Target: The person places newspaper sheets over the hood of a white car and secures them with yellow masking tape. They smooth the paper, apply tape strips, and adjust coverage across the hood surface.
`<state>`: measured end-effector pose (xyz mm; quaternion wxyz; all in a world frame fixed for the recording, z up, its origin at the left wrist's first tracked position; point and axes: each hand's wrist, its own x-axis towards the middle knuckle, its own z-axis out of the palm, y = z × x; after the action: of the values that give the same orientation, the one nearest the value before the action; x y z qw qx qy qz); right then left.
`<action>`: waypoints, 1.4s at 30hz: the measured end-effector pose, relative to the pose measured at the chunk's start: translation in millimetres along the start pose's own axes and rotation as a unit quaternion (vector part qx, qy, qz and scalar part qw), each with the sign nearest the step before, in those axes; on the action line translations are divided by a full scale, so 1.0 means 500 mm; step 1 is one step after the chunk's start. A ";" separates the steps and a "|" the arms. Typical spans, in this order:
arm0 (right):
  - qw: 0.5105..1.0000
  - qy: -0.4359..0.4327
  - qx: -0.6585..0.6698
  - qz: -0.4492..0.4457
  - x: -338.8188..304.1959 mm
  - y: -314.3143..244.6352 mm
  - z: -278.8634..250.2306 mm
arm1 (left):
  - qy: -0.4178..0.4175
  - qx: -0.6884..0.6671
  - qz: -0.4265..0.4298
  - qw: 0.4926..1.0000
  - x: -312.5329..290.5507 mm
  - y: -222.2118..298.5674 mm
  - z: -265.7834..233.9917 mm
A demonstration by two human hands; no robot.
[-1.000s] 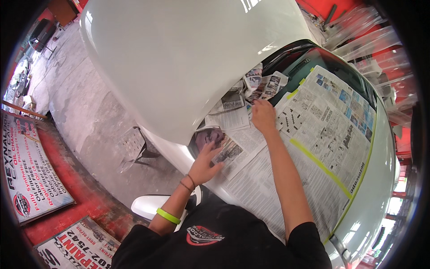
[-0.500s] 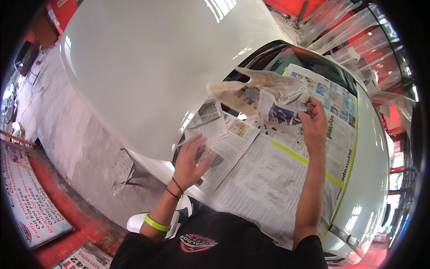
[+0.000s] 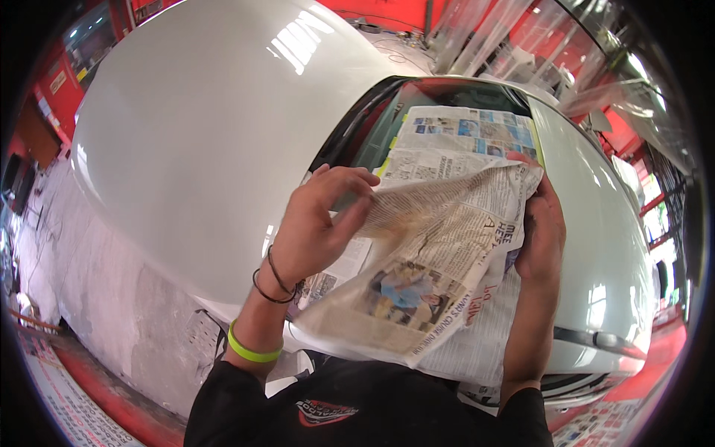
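Observation:
A loose sheet of newspaper (image 3: 447, 246) hangs slanted over the windshield, its near part blurred. My right hand (image 3: 542, 231) grips the sheet's right edge, with the fingers partly behind the paper. My left hand (image 3: 324, 220) is beside the sheet's left edge, thumb and fingers curved and apart; whether they touch the paper I cannot tell. Beneath the sheet, other newspaper pages (image 3: 432, 127) lie over the windshield glass (image 3: 454, 92), with strips of lime-yellow tape (image 3: 385, 165) along their edge.
The white car's broad hood (image 3: 201, 127) fills the left. Its white roof (image 3: 596, 246) curves away on the right. A side mirror (image 3: 292, 370) shows near my body. Clear plastic sheeting (image 3: 491, 37) hangs at the far right, and grey floor (image 3: 126, 305) lies left of the car.
The crumpled sheet has been brought nearer and spread wider. My left hand has risen toward its left edge, while my right hand keeps hold. The view has shifted.

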<state>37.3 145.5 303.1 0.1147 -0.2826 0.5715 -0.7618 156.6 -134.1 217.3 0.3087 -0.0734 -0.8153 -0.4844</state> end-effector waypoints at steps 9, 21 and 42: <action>0.938 -0.015 -0.340 0.062 -0.100 -0.027 -0.067 | 0.116 -0.008 0.033 0.993 0.063 0.045 -0.009; 0.843 -0.047 -0.506 0.178 -0.249 -0.152 -0.189 | 0.023 0.115 0.109 0.987 0.189 0.164 -0.044; 0.854 0.258 -0.390 0.227 -0.427 -0.015 -0.317 | -0.210 0.078 0.216 0.950 0.520 0.014 0.353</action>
<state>123.1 382.1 216.3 0.0135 0.0402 0.8792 -0.4745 -124.4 -29.5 311.8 0.2322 -0.3235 -0.8617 -0.3144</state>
